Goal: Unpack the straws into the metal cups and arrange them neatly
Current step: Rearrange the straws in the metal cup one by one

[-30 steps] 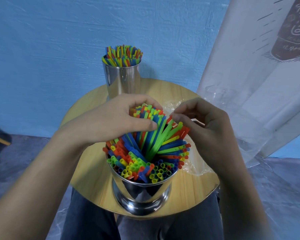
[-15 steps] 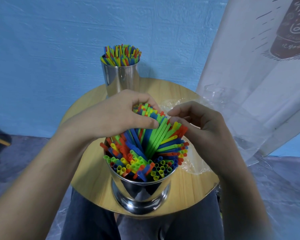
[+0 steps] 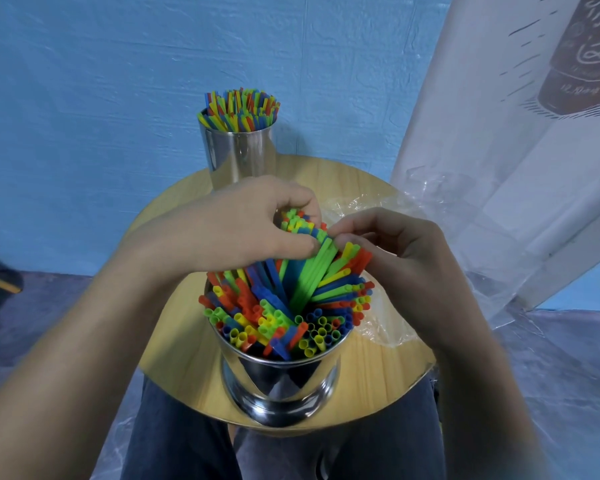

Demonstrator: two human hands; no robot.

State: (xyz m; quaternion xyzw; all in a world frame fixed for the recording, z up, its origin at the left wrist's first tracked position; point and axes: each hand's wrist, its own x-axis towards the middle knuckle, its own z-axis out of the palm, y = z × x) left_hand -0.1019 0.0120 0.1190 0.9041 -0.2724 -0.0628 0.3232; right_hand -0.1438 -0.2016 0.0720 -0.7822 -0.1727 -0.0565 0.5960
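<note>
Straws (image 3: pixel 284 306): where do they stand? (A)

Multicoloured bunch in the near metal cup (image 3: pixel 281 386), which stands at the near edge of the round wooden tabletop (image 3: pixel 181 320). At the near side the open ends point up. The far ones lean away from the camera and fan out to the right. (B)

Left hand? (A)

Left hand (image 3: pixel 236 226) is above the cup, forearm crossing from the lower left. Its fingers (image 3: pixel 291 199) curl over the far side of the leaning tips and the thumb presses on the near side, so that part of the bunch is clamped between them. (B)

Right hand? (A)

Right hand (image 3: pixel 406 258) is at the cup's right. Fingers (image 3: pixel 371 223) bent, thumb and forefinger closed together on the tips of a few green and yellow straws, just beside the left thumb. (B)

Surroundings? (A)

Far metal cup (image 3: pixel 239 157) at the back edge of the tabletop, well apart from the near one, holding a second batch (image 3: pixel 239 109) that stands upright and fairly even. Crumpled clear plastic wrapper (image 3: pixel 385 327) lies on the tabletop at the right, partly under the right hand. Dark trousers (image 3: pixel 174 438) below the tabletop, a blue wall (image 3: pixel 84 98) behind, and a white printed banner (image 3: pixel 499 168) at the right. (B)
</note>
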